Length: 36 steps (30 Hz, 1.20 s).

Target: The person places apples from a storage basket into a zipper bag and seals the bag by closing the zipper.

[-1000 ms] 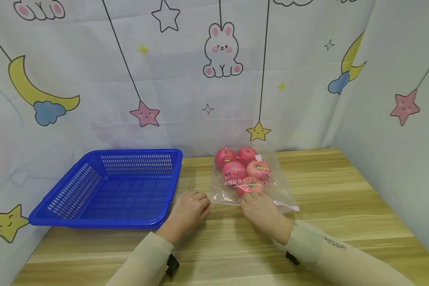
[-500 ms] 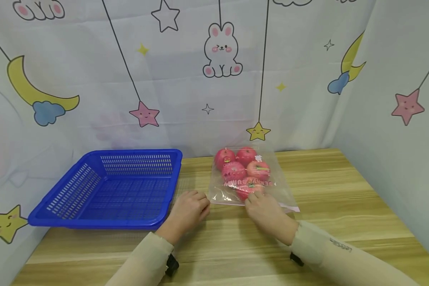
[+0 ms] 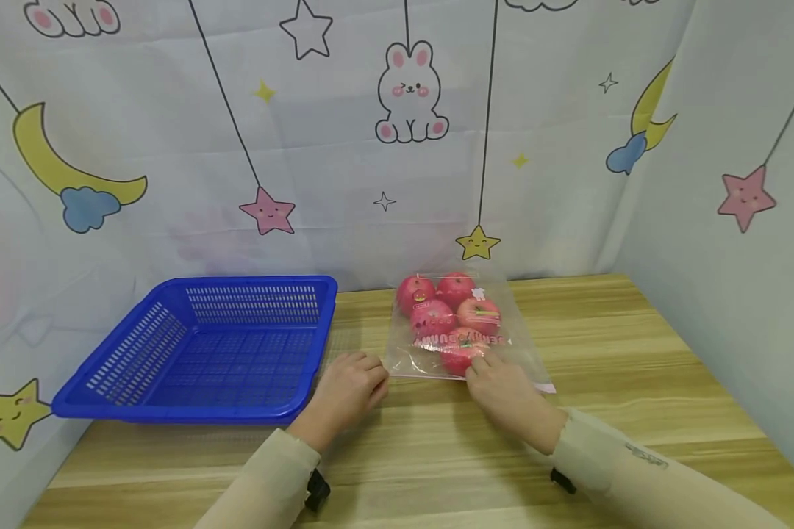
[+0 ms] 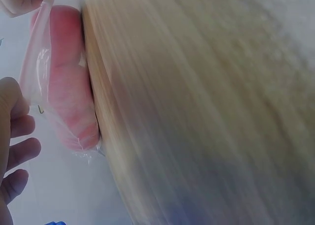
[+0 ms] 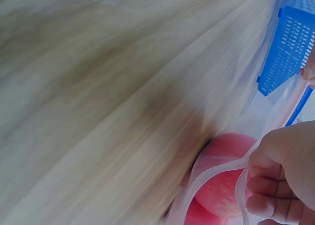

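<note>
A clear zip bag point(image 3: 517, 330) with printed lettering lies at the back middle of the table, holding several red apples point(image 3: 433, 316). My left hand point(image 3: 352, 383) pinches the near left corner of its pale pink mouth strip. Along that same edge, farther right, my right hand point(image 3: 511, 397) pinches the strip between thumb and finger. The right wrist view shows the mouth gaping beside the right hand's fingers point(image 5: 268, 188), with apples visible inside. In the left wrist view, the bag point(image 4: 42, 72) stretches between both hands.
To the left of the bag stands a blue plastic basket point(image 3: 314, 400) with slotted walls, close to my left forearm. A white printed curtain point(image 3: 344, 147) rises behind the wooden table point(image 3: 635, 389).
My right hand has slid rightward along the near edge of the bag, and the strip's right end shows less beyond it. The left hand, basket and apples stay nearly in place.
</note>
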Motion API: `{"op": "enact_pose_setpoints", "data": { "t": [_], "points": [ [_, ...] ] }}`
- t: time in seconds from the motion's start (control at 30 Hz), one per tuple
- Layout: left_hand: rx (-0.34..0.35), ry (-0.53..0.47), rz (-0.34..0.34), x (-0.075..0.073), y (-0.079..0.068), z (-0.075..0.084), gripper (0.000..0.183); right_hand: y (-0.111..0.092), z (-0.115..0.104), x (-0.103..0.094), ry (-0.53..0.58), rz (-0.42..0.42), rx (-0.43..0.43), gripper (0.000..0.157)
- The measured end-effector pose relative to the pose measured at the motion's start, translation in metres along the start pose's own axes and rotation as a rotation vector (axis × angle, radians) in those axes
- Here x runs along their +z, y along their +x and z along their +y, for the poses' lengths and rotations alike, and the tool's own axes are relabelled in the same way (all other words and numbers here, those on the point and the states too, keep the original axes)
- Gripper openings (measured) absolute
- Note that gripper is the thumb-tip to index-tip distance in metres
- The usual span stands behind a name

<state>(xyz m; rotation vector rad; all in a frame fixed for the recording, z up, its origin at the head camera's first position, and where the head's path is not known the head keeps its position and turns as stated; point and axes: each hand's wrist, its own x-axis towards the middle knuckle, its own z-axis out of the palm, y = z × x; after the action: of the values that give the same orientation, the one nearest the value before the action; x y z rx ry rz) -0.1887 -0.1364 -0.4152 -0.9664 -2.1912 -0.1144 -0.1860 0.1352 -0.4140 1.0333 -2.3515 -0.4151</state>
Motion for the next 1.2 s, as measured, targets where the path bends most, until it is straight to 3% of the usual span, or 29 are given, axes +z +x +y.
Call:
{"op": "enact_pose_setpoints", "data": {
  "t": [0.27,0.7,1.2],
  "points": [
    [0.006,-0.011,0.011,0.003,0.000,-0.002,0.008,-0.007,0.008,-0.001,-0.024,-0.012,-0.006,0.003],
    [0.013,-0.015,0.019,0.004,0.000,-0.003,0.007,-0.020,0.019,-0.003,0.026,-0.023,0.012,0.005],
    [0.005,-0.032,0.040,0.003,0.000,-0.004,0.006,-0.031,0.025,-0.008,0.032,-0.092,0.053,0.013]
  ]
}}
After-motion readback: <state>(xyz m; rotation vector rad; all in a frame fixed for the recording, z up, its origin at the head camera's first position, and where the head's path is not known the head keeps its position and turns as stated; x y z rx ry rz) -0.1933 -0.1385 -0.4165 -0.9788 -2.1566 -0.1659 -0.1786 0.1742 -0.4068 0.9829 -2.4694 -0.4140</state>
